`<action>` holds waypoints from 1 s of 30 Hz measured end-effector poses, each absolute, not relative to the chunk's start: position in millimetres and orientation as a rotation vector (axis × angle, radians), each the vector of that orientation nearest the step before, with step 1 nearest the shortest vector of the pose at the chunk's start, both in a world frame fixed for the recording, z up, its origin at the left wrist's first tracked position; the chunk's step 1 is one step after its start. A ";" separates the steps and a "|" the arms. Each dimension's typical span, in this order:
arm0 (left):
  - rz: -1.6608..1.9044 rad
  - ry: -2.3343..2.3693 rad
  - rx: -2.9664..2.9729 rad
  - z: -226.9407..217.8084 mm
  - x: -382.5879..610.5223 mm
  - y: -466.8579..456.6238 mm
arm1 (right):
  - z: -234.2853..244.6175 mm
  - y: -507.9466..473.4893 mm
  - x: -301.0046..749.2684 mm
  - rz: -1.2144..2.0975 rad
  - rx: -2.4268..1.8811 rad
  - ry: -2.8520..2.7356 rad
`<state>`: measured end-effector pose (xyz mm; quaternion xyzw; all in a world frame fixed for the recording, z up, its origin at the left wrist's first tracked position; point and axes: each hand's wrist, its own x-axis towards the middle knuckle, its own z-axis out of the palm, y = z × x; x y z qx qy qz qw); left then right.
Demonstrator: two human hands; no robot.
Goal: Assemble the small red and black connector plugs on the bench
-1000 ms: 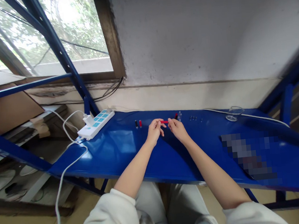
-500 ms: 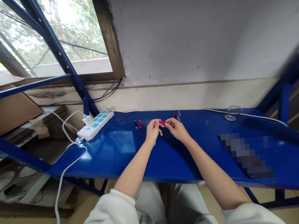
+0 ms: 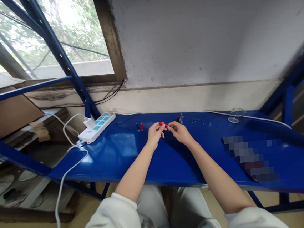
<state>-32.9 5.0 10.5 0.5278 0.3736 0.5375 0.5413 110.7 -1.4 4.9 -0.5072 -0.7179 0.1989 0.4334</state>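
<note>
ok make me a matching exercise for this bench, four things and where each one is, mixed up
1 power strip
2 glass dish
3 small red part
4 black and red pair

a pinched between left hand and right hand
b left end of the blue bench
c far right of the hands, at the back of the bench
d standing just left of the left hand

Pairs: 1-b, 2-c, 3-a, 4-d
</note>
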 end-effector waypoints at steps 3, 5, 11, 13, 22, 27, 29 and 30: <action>1.351 0.943 1.220 9.1 -33.7 7.6 | 3.9 0.7 114.7 0.444 -1.323 -1.843; 1.375 0.977 1.219 8.5 -34.5 8.9 | 3.7 2.0 118.6 0.407 -1.373 -1.918; 1.367 1.048 1.220 7.4 -35.7 9.8 | 5.5 3.4 137.6 0.440 -1.592 -1.954; 1.360 1.064 1.240 5.8 -35.6 10.4 | 6.5 3.3 146.3 0.406 -1.694 -1.886; 1.274 1.173 1.692 -9.1 -33.0 13.8 | 1.5 6.7 166.9 0.344 -2.024 -1.708; 1.175 1.245 1.811 -8.2 -32.6 11.5 | -4.1 9.2 166.0 0.273 -2.144 -1.598; 1.175 1.260 1.835 -8.9 -32.1 11.8 | -5.4 9.6 164.7 0.253 -2.163 -1.568; 1.179 1.264 1.841 -9.6 -31.5 12.1 | -6.0 9.9 163.9 0.241 -2.167 -1.560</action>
